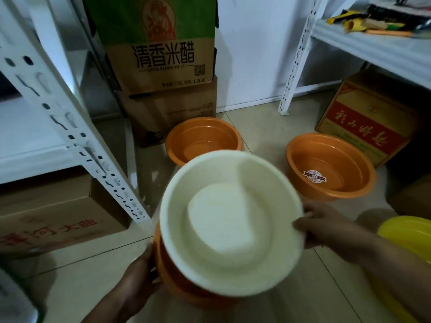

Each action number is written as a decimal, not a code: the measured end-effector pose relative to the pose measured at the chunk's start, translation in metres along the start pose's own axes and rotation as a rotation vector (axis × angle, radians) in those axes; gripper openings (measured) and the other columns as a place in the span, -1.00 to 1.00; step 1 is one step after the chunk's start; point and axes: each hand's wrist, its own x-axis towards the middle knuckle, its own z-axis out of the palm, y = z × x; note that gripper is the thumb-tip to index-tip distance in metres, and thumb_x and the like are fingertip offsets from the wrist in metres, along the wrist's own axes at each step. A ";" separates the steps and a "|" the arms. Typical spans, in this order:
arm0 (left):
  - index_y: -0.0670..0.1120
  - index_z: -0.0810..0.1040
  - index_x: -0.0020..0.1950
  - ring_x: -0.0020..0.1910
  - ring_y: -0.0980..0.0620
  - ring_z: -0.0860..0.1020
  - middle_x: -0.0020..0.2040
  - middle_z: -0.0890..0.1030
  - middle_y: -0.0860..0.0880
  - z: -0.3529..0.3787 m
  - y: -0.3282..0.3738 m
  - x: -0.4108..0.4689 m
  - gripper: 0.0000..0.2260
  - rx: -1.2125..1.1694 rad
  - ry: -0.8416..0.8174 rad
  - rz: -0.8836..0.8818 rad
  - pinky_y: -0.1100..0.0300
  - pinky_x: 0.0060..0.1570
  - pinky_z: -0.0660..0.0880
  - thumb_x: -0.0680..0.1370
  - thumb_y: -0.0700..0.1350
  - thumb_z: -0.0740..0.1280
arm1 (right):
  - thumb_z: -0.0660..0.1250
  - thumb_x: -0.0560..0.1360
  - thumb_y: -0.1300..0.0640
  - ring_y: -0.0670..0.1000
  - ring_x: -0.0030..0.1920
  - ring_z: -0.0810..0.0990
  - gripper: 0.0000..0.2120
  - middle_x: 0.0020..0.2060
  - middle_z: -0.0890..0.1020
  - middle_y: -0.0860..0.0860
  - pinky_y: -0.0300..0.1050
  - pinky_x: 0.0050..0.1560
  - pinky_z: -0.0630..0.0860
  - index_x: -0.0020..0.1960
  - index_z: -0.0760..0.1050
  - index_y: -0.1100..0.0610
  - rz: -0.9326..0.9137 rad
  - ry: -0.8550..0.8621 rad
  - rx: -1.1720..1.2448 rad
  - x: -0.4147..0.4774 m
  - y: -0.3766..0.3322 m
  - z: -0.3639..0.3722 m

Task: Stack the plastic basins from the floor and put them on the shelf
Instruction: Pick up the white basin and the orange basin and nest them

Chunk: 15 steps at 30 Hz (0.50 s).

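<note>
Meanwhile, both hands grip nested basins.
Left hand [137, 278] holds the orange basin [163, 264], right hand [324, 227] the white basin [233, 220]; 2 orange basins [203, 141] sit beyond, cardboard boxes [163, 66] behind.

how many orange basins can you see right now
3: one held under the white basin, its orange wall showing; one by the stacked boxes; one with a sticker at right. More could be nested unseen.

Glossy plastic basins [331, 165] — cardboard boxes [161, 59]
</note>
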 end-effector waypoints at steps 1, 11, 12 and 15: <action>0.04 0.60 0.27 0.20 -0.21 0.56 0.21 0.65 -0.12 0.000 0.001 0.001 -0.51 -0.048 -0.022 -0.009 -0.21 0.19 0.50 0.57 0.30 0.10 | 0.35 0.54 0.32 0.18 -0.05 0.75 -0.78 -0.01 0.73 0.20 0.09 -0.12 0.71 0.18 0.53 0.19 0.019 -0.020 -0.029 0.004 0.000 0.018; 0.00 0.57 0.24 0.04 -0.17 0.60 0.13 0.65 -0.10 0.007 0.000 -0.006 -0.68 0.174 -0.006 0.185 -0.05 -0.05 0.59 0.59 0.12 0.25 | 0.39 0.50 0.14 0.09 -0.10 0.69 -0.72 0.04 0.60 0.08 -0.01 -0.24 0.72 0.18 0.44 0.11 -0.019 0.071 -0.443 0.043 0.043 0.075; -0.05 0.51 0.26 0.00 -0.15 0.61 0.12 0.64 -0.12 0.010 0.000 -0.006 -0.73 0.220 0.057 0.220 -0.05 -0.10 0.60 0.60 0.01 0.27 | 0.39 0.50 0.08 0.08 -0.07 0.66 -0.68 0.06 0.58 0.07 0.02 -0.19 0.71 0.21 0.43 0.09 -0.050 0.093 -0.540 0.046 0.047 0.078; -0.10 0.45 0.21 -0.05 -0.09 0.59 0.11 0.61 -0.19 0.017 0.002 -0.001 -0.83 0.371 0.164 0.323 -0.06 -0.05 0.56 0.62 -0.14 0.25 | 0.36 0.51 -0.04 0.04 0.06 0.57 -0.55 0.14 0.50 0.03 0.02 0.07 0.63 0.35 0.38 0.05 -0.116 0.138 -0.749 0.055 0.050 0.085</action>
